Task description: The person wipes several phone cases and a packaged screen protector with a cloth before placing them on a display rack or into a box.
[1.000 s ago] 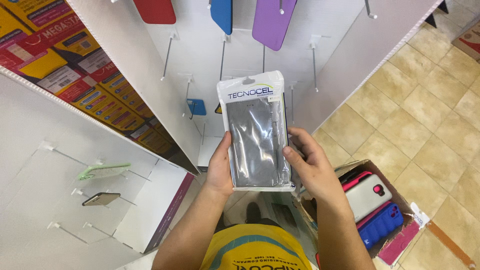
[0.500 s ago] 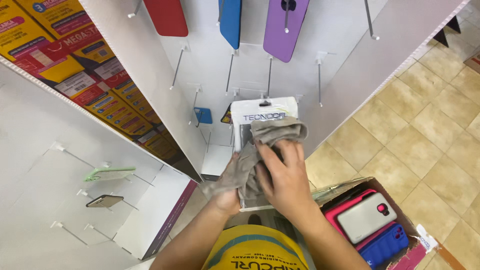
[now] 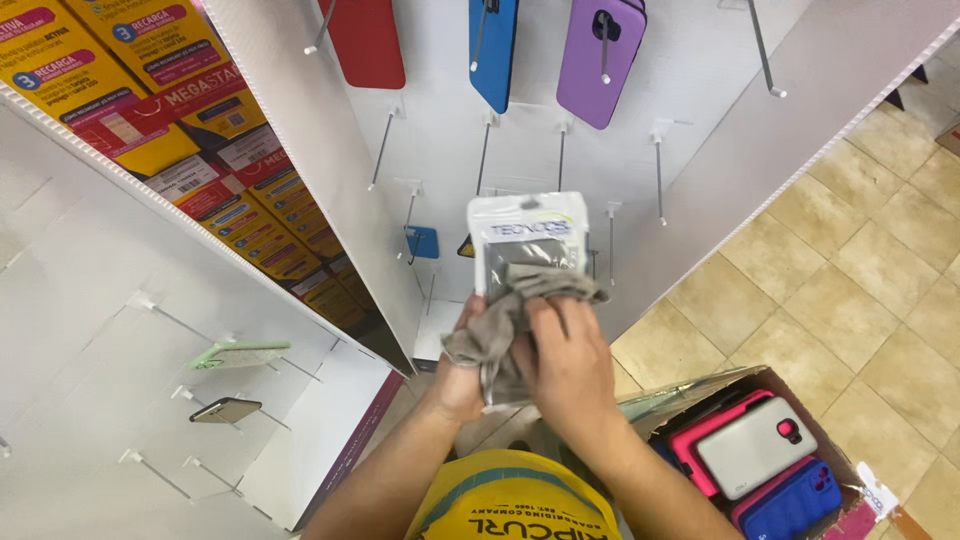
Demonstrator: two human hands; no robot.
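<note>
A: Centre of the frame: what does each hand hold?

B: The right hand (image 3: 562, 368) is clenched on a grey cloth (image 3: 505, 320), pressing it against the front of a clear packaged phone case (image 3: 528, 262). The left hand (image 3: 462, 372) grips the package's lower left edge from behind, fingers curled round it.

A: Where does the package lie relative to the hands?

B: It stands upright between them; its white header rises above both hands, and the cloth covers its lower half.

A: And behind it?

B: A white display panel (image 3: 700, 160) with metal pegs. At the top of the frame hang a red case (image 3: 366, 42), a blue case (image 3: 494, 50) and a purple case (image 3: 600, 60).

A: The margins?

B: Lower right, a cardboard box (image 3: 700, 395) on the tiled floor (image 3: 850, 290) holds pink, grey and blue cases. Lower left, a green case (image 3: 240, 353) and a dark case (image 3: 226, 410) hang on pegs. Upper left, yellow cards (image 3: 130, 70) fill a rack.
</note>
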